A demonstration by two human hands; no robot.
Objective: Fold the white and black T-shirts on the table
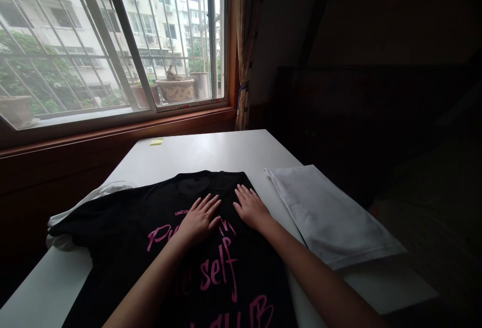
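A black T-shirt (124, 227) with pink lettering lies spread over the white table, its neck end away from me. Flat on its upper middle rests my left hand (201, 220), fingers extended, covering part of the print. My right hand (250, 207) lies near the shirt's upper right edge, palm down with the fingers stretched out. Neither hand grips anything. The lower part of the shirt runs out of view beneath my forearms, and its right sleeve does not show.
The white table (211, 149) reaches toward a barred window (113, 41). A folded white cloth (331, 217) lies on the right, partly over the edge. Some white fabric (101, 190) shows under the shirt's left sleeve. A yellow sticky note (156, 141) is at the far left corner.
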